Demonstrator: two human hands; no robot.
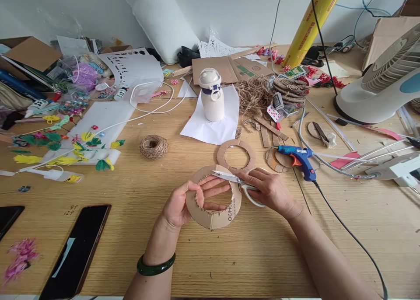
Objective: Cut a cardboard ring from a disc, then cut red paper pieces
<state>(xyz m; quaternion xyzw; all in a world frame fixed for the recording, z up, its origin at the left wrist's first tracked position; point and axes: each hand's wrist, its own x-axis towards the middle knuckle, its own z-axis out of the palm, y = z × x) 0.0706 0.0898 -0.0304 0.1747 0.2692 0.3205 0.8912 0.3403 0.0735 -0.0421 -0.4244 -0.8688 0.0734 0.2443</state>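
Note:
My left hand (180,202) grips a cardboard ring (201,216) by its left side, with the fingers reaching behind and showing through the hole. The ring's inner edge is ragged. In my right hand (269,189) is a pair of scissors (246,188) with white handles, the blades pointing left across the upper right of the ring. Whether the blades touch the inner edge I cannot tell. Just behind lies a second cardboard ring (222,153), flat on the table, partly covered by the held ring and the scissors.
A twine coil (153,147) lies left of the rings. A white bottle (212,101) stands on paper behind them. To the right are a blue glue gun (300,158) with a trailing cable and a fan (377,81). A phone (77,252) rests at front left.

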